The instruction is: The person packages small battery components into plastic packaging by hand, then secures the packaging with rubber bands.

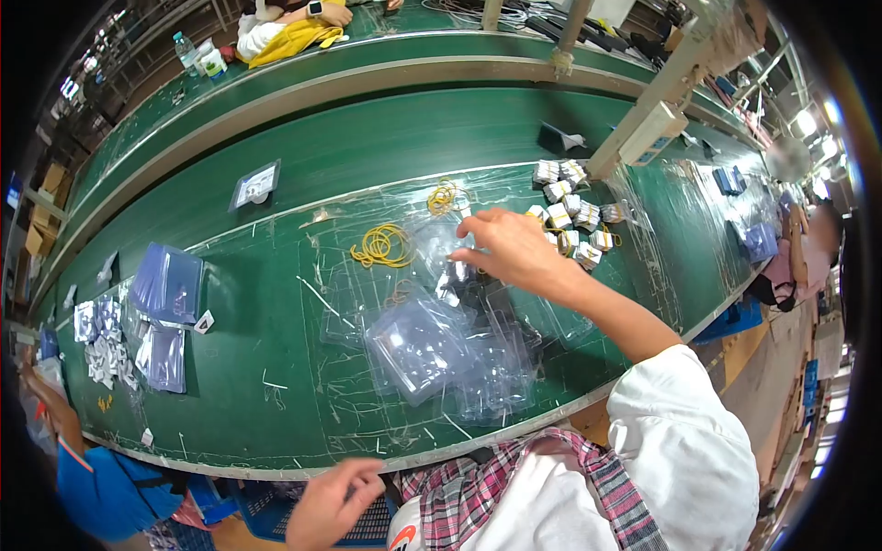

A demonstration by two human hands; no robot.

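My right hand [508,246] reaches over the bench with its fingers loosely bent and apart, nothing visible in them. Below and beside it lies a loose pile of clear plastic sleeves [418,354]. Yellow rubber bands [383,246] lie to its left, and a smaller bunch of rubber bands [442,196] sits just beyond the fingertips. Bundles of small folded white papers [574,211], some banded in yellow, are heaped to its right. My left hand [335,503] is off the bench's front edge, above a blue basket [266,505], with thumb and fingers apart and slightly blurred.
A flat clear packet [255,186] lies on the green belt [386,142]. Stacked sleeves [167,283] and white pieces [110,360] are at the left, near a co-worker's blue sleeve [115,491]. A post [648,96] rises at the right. Other people sit at both ends.
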